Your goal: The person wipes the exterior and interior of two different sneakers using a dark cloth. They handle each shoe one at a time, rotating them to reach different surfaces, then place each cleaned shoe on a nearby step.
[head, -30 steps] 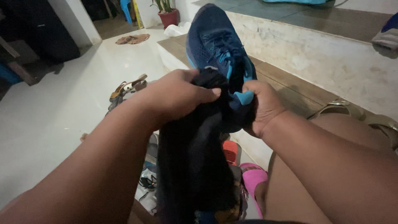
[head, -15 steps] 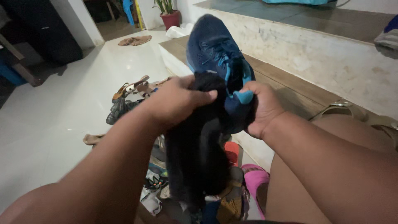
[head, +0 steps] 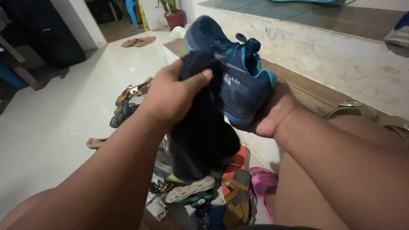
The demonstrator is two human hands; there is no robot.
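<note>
The left hand has its fingers closed around a black cloth — it hangs down, hiding part of the footwear pile on the floor. The right hand cups a navy sneaker from beneath, held up between the hands; those fingers are mostly hidden behind the shoe.

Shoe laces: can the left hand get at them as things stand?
Probably not without letting go first. The left hand is closed on a black cloth that hangs beside the shoe. The laces face up and uncovered, so the way is free, but its fingers are occupied.
</note>
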